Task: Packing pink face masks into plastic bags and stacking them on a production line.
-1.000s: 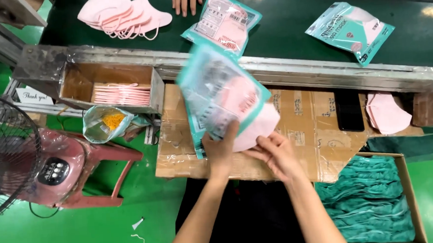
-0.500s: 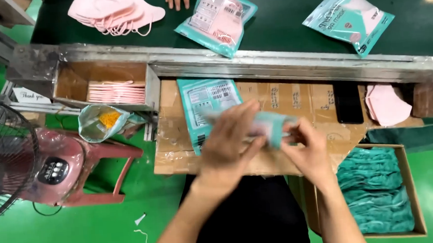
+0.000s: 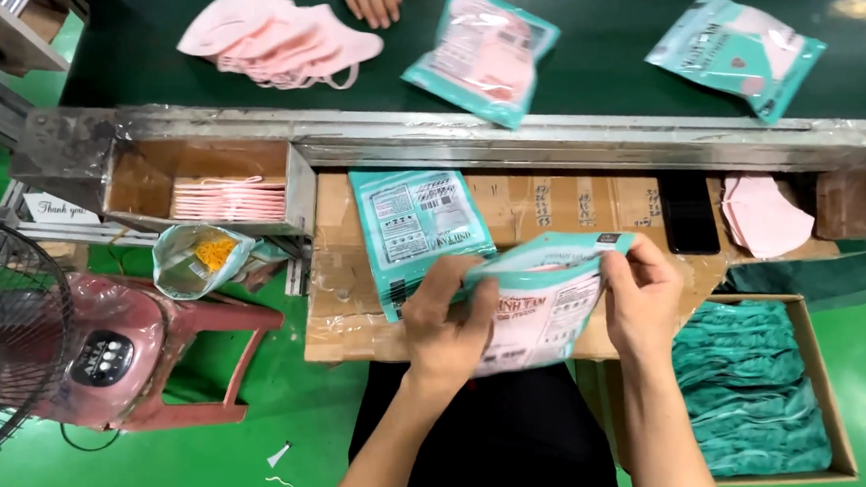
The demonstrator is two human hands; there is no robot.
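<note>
Both hands pinch one teal pouch (image 3: 542, 302) just in front of the cardboard top (image 3: 551, 206): left hand (image 3: 448, 323) pressed on its left edge, right hand (image 3: 642, 296) nipping the upper right corner. Its long axis runs left-right, mouth edge facing away. An uneven pull could crease it or let it slip off.
</note>
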